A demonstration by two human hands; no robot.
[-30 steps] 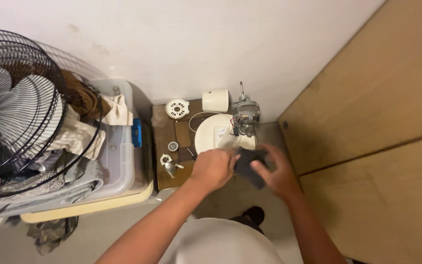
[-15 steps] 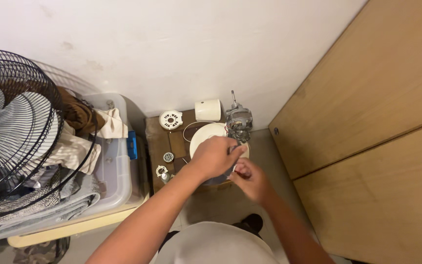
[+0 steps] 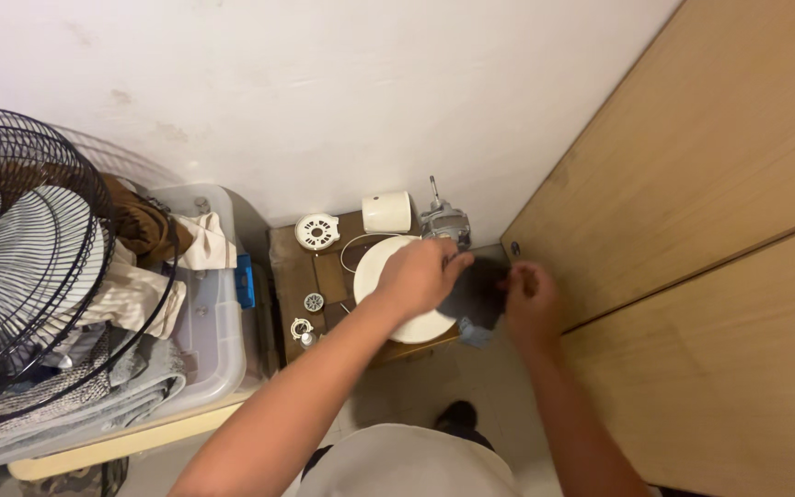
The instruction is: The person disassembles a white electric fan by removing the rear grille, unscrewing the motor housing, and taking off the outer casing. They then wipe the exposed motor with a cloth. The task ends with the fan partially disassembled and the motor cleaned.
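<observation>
Dark cloth (image 3: 474, 293) stretched sideways between hands

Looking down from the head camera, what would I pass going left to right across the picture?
Black wire fan → clear storage bin heaped with cloth → small wooden stool → left hand → dark cloth → right hand → wooden cabinet.

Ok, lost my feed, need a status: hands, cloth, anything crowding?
Left hand and right hand both grip dark cloth, stretched between them. Fan motor just behind, round white base underneath.
</observation>
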